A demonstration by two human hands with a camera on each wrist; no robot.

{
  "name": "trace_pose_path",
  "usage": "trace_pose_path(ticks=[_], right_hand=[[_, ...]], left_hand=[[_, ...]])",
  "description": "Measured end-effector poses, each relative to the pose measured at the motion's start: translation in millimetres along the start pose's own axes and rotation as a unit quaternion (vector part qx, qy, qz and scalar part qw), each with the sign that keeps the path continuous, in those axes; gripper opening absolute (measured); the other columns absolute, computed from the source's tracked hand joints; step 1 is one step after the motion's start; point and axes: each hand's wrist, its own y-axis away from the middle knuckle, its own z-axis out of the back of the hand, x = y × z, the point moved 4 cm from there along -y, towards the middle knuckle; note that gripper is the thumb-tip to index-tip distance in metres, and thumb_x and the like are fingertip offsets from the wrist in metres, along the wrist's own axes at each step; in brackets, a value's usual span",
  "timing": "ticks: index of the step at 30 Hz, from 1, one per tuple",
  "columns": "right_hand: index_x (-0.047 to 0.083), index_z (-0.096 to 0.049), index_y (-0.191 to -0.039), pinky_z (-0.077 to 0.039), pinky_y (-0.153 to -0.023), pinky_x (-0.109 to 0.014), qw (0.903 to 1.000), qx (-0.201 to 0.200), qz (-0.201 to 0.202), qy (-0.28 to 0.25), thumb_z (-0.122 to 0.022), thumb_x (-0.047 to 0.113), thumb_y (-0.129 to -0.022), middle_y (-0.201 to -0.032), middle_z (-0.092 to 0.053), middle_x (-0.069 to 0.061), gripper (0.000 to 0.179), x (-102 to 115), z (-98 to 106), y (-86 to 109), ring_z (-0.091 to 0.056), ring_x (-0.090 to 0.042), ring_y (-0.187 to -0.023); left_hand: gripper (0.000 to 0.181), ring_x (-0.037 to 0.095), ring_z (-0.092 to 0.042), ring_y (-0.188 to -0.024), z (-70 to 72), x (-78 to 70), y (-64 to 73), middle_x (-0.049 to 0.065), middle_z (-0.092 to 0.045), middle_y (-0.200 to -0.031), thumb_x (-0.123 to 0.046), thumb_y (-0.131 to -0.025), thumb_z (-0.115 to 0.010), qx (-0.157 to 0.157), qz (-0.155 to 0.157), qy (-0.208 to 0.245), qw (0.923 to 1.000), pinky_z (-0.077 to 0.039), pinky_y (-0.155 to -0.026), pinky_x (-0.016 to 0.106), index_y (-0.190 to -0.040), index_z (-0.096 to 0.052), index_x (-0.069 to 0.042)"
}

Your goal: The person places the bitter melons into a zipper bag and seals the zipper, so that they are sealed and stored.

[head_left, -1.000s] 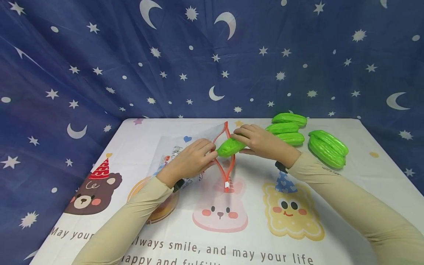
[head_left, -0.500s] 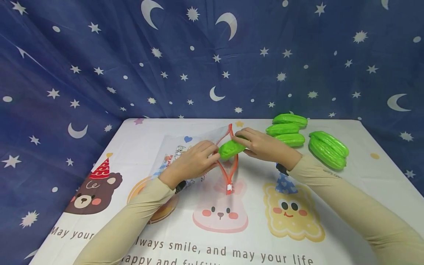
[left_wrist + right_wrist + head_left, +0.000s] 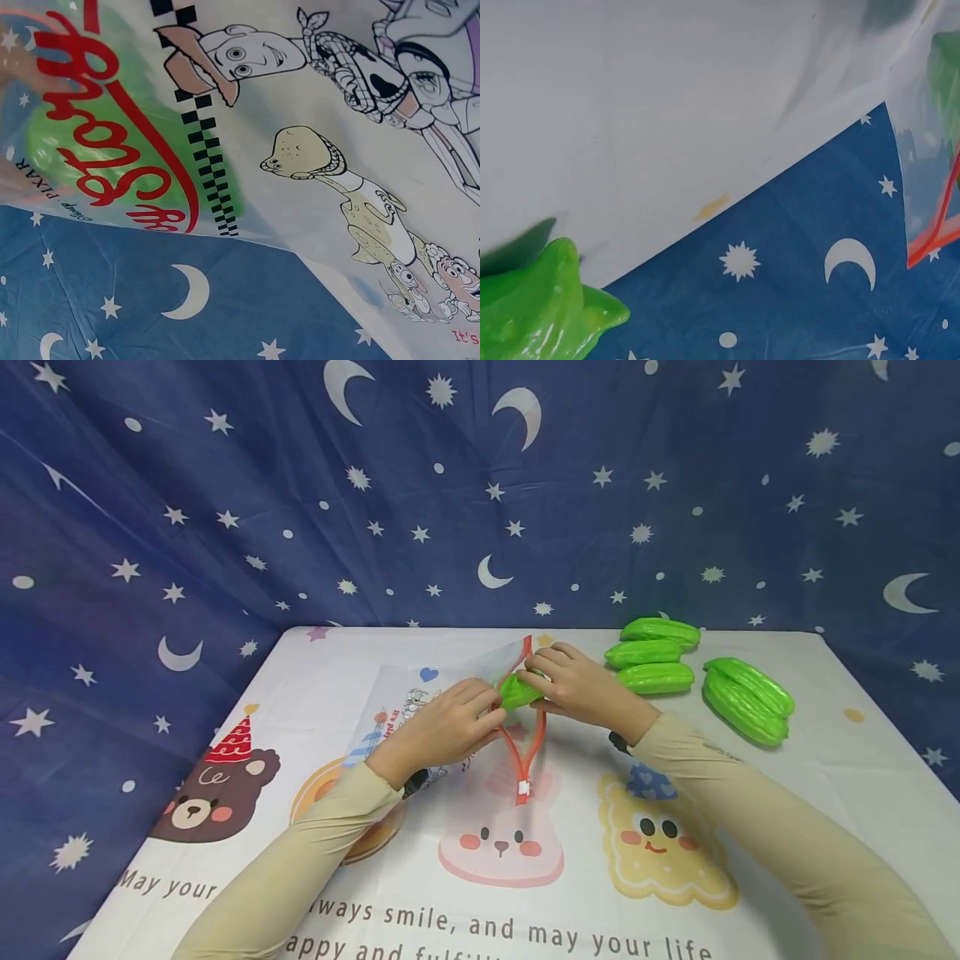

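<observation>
Green fruits (image 3: 655, 678) lie on a white tablecloth (image 3: 847, 827).

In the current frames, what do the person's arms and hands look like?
Long beige fabric sleeves cover both arms, the right one bearing a small, unreadable dark marking. The left hand and right hand wear no gloves. A small black object shows at each wrist, mostly hidden.

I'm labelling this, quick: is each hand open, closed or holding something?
Left hand: holding the bag at its mouth.
Right hand: holding a green fruit.
</observation>
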Motion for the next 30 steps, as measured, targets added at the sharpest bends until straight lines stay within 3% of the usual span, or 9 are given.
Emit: trace_pose_path(ticks=[7,17,25,30], right_hand=[[0.006,-0.063,-0.107,-0.047,-0.088,-0.039,0.9992,-0.030,0.005,0.025,-0.082,0.033,-0.068,-0.098,-0.063,-0.008,0.051,3.8,-8.8,-4.9,-0.059,-0.024,-0.097],[0.010,-0.060,-0.102,-0.046,-0.085,-0.040,0.9991,-0.026,-0.008,0.034,-0.082,0.032,-0.067,-0.089,-0.060,-0.006,0.047,4.9,-14.7,3.2,-0.059,-0.022,-0.089],[0.008,-0.062,-0.106,-0.047,-0.092,-0.044,0.9998,-0.019,-0.006,-0.005,-0.078,0.014,-0.073,-0.097,-0.068,-0.006,0.037,5.4,-16.9,6.9,-0.062,-0.022,-0.097],[0.008,-0.061,-0.104,-0.047,-0.093,-0.047,0.9998,-0.016,-0.002,-0.014,-0.077,0.012,-0.073,-0.096,-0.069,-0.006,0.035,5.8,-13.2,9.4,-0.063,-0.023,-0.098]], left_hand=[[0.014,0.023,-0.055,-0.095,-1.0,-0.8,-1.4,0.006,-0.058,-0.094,-0.020,-0.088,-0.064,0.004,0.004,-0.002,1.0000,-0.044,-0.097,0.032,-0.092,-0.058,-0.009],[0.015,0.023,-0.055,-0.096,0.5,0.1,-0.1,0.006,-0.058,-0.095,-0.019,-0.087,-0.065,0.005,0.010,0.005,0.9999,-0.045,-0.096,0.032,-0.093,-0.058,-0.008],[0.016,0.023,-0.055,-0.096,-0.4,0.6,1.2,0.006,-0.058,-0.095,-0.020,-0.087,-0.066,0.003,0.010,0.003,0.9999,-0.045,-0.095,0.032,-0.094,-0.058,-0.008],[0.015,0.023,-0.055,-0.097,-1.9,2.2,2.9,0.007,-0.058,-0.096,-0.020,-0.088,-0.065,0.014,0.016,0.004,0.9998,-0.045,-0.096,0.032,-0.095,-0.058,-0.008]])
